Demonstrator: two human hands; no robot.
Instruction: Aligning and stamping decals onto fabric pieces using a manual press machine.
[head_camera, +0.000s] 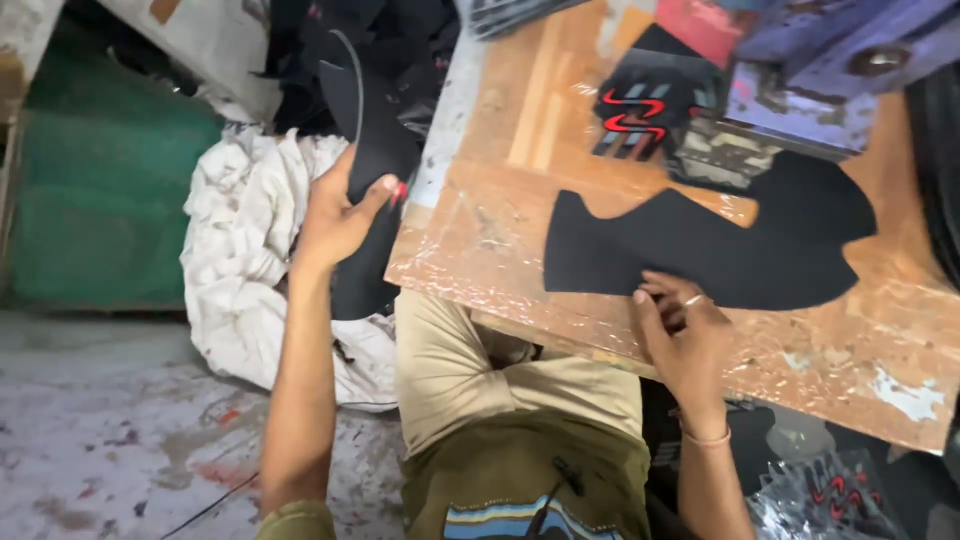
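Observation:
My left hand (335, 215) grips a long black cut piece (372, 150) of soft material, holding it up beside the left edge of the wooden board (500, 230). My right hand (680, 335) rests with its fingertips on the lower edge of a wide black curved cut piece (720, 245) lying flat on the board. A ring shows on one finger and a thin bangle on the wrist.
A black piece with red and grey wavy stripes (640, 110) lies further back on the board, beside purple and red sheets (830, 50). A white cloth bundle (245, 260) sits on the stained floor at left. More striped pieces (835, 495) lie at lower right.

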